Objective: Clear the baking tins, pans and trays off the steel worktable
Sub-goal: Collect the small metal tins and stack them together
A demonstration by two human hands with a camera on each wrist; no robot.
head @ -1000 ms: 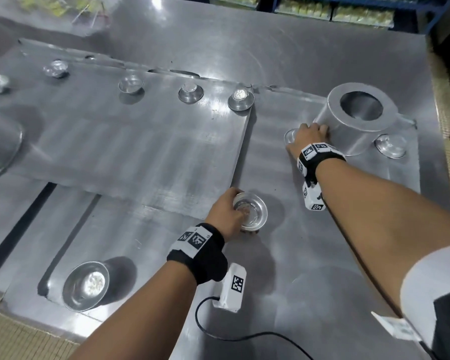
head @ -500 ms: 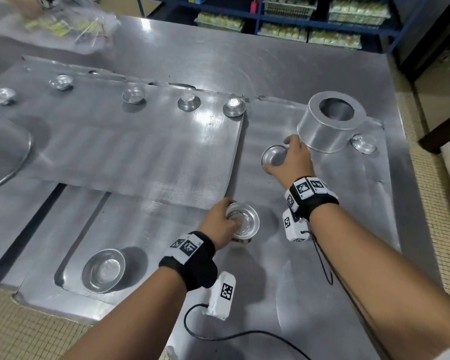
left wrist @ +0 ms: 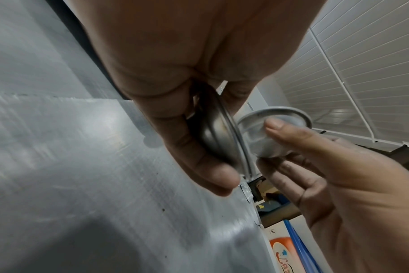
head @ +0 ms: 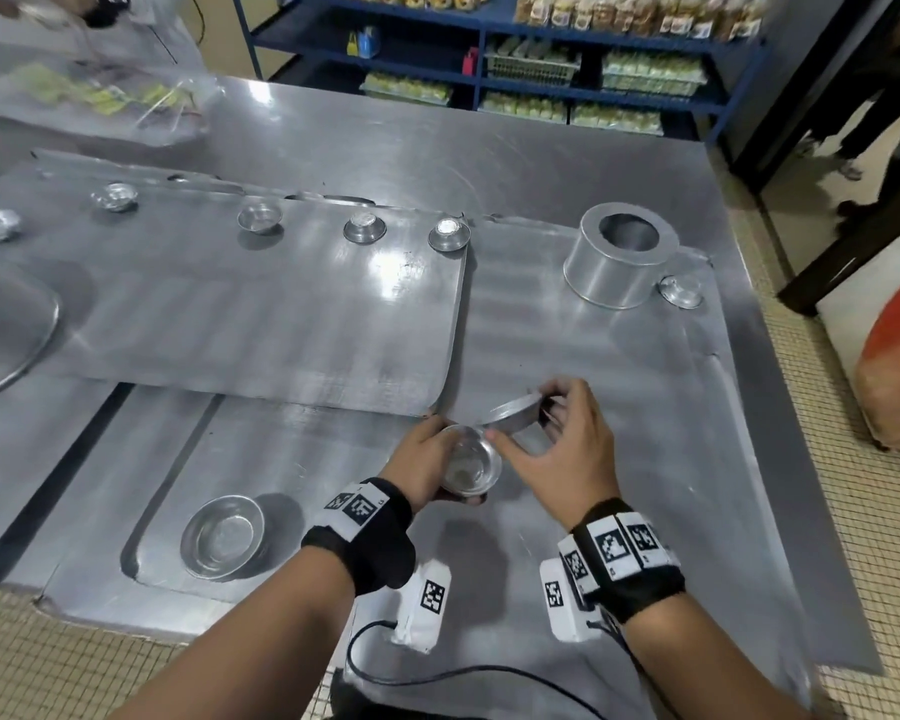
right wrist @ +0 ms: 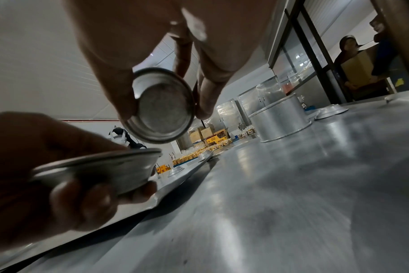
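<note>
My left hand [head: 427,459] grips a small round tin [head: 471,467] mouth up, just above the steel worktable [head: 619,459]. My right hand [head: 557,439] pinches a second small tin [head: 510,412] by its rim, tilted on edge, right beside and slightly above the first. The right wrist view shows this tin [right wrist: 162,109] between thumb and fingers, over the left hand's tin [right wrist: 100,170]. In the left wrist view the gripped tin [left wrist: 218,129] sits next to the right hand's tin [left wrist: 268,129]. A tall ring pan [head: 619,257] stands far right.
Several small tins line the back of a flat tray [head: 261,314]. Another small tin [head: 680,291] lies beside the ring pan, and a bowl-shaped tin [head: 223,536] sits front left. A large pan rim [head: 17,324] shows at the left edge. Shelves [head: 541,70] stand behind.
My right hand has lifted the small tin from beside the ring pan and brought it back toward me to the left hand's tin. The left hand has raised its tin off the table.
</note>
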